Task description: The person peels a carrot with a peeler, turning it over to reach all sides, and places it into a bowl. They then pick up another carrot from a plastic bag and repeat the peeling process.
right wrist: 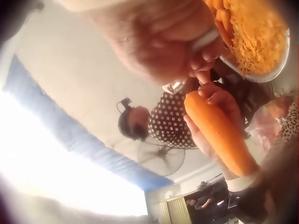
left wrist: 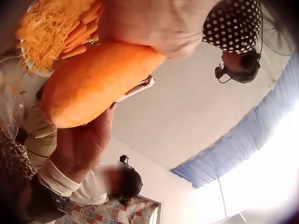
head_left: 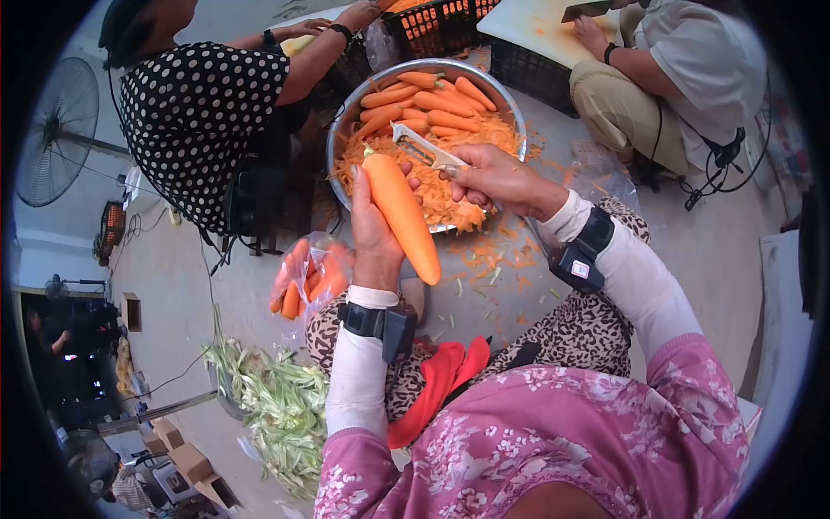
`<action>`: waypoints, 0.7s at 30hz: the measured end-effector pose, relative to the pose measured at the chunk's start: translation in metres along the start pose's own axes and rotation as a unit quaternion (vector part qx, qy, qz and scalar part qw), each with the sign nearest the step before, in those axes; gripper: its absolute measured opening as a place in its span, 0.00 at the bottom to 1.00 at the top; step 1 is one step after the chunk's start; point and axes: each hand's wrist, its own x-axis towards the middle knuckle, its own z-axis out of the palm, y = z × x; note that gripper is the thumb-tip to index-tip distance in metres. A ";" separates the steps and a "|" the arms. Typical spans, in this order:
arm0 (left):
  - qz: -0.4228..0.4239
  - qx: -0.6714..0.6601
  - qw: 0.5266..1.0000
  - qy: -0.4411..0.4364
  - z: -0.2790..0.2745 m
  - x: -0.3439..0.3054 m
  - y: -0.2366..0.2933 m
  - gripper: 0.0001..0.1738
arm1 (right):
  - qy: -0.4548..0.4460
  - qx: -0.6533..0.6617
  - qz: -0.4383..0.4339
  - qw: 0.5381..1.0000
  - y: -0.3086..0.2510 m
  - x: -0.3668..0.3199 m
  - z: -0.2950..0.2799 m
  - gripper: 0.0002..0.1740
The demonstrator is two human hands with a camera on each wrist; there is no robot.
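A large smooth orange carrot (head_left: 399, 214) lies along the palm of my left hand (head_left: 373, 227), its stem end up and its thick end toward my lap. The left fingers and thumb grip its sides. In my right hand (head_left: 510, 179) I hold a white-handled peeler (head_left: 424, 147), its blade end just above the carrot's upper part. Below both hands stands a wide metal basin (head_left: 340, 130) with whole carrots (head_left: 445, 108) at the far side and a heap of orange peelings (head_left: 450, 195) nearer me. In the right wrist view the held carrot (right wrist: 219, 135) shows whole.
A plastic bag of carrots (head_left: 313, 275) lies left of the basin, and a pile of pale green husks (head_left: 281, 406) further down. Two people sit opposite, one in a polka-dot top (head_left: 203, 130), one at a white board (head_left: 540, 30) with a knife. Black crates (head_left: 441, 26) stand behind the basin.
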 end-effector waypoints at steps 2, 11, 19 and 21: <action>0.000 -0.021 1.000 -0.009 0.002 -0.001 0.000 0.31 | -0.003 0.024 0.006 1.000 -0.004 -0.005 0.001 0.10; -0.026 -0.004 0.999 0.033 -0.004 0.006 -0.011 0.31 | -0.048 -0.117 -0.058 0.990 0.005 0.002 0.003 0.08; -0.037 -0.010 0.999 0.036 0.001 0.005 -0.009 0.31 | -0.009 -0.171 -0.066 0.983 0.025 0.013 0.009 0.09; -0.053 -0.013 0.996 0.073 -0.005 0.007 -0.010 0.28 | 0.030 -0.153 -0.110 0.982 0.027 0.014 0.017 0.11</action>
